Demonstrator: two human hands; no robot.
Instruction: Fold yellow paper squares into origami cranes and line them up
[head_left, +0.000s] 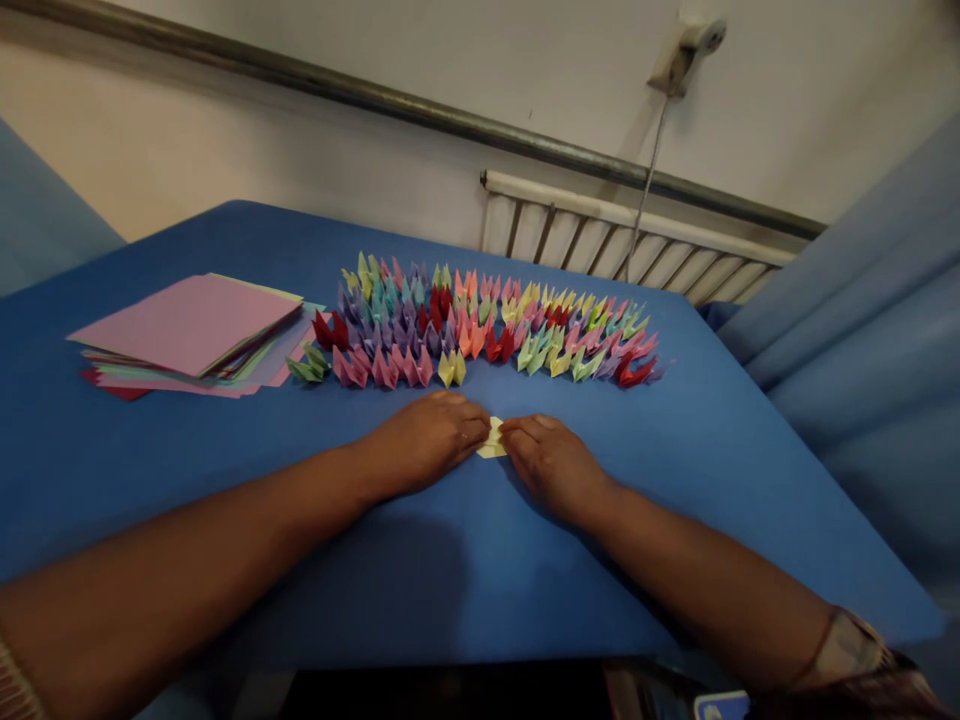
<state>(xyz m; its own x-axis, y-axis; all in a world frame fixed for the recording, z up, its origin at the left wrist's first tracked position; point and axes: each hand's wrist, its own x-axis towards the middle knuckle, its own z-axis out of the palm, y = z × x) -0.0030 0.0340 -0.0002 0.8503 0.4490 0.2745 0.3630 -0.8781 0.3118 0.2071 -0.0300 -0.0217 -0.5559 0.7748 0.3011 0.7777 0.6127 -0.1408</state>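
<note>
A small pale yellow piece of folded paper (493,440) lies on the blue table between my hands. My left hand (431,438) has its fingers closed on the paper's left side. From the other side, my right hand (556,462) presses its fingertips together on the right edge. Both hands rest low, close to the tabletop, and their fingers partly hide the paper. Just beyond them stand rows of folded paper cranes (472,335) in many colours, with a yellow crane (451,369) nearest to my left hand.
A loose stack of coloured paper sheets (187,325), pink on top, lies at the left of the blue table (337,590). Behind the table are a radiator (592,205) and a wall pipe (420,107). A blue curtain (892,330) hangs on the right.
</note>
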